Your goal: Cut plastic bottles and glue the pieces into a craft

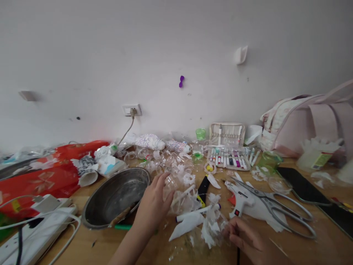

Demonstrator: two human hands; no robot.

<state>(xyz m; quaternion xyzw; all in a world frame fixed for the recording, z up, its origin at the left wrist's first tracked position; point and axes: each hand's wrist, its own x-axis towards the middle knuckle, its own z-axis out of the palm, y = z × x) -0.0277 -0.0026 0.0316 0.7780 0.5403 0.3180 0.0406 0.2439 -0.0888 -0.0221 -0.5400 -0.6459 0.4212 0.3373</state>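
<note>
My left hand reaches over clear plastic scraps, just right of a dark metal bowl; its fingers are apart and nothing shows in them. Near the front edge, my right hand has its fingers curled beside crumpled white and clear scraps. What its fingertips hold, if anything, is too unclear to tell. A white glue gun lies just beyond it, with large metal scissors to the right. Between the hands are a white marker and a black and yellow cutter.
A power strip with cables and red plastic bags lie left. At the back are two decorated white shapes and a marker case. A black phone and a pink bag are right.
</note>
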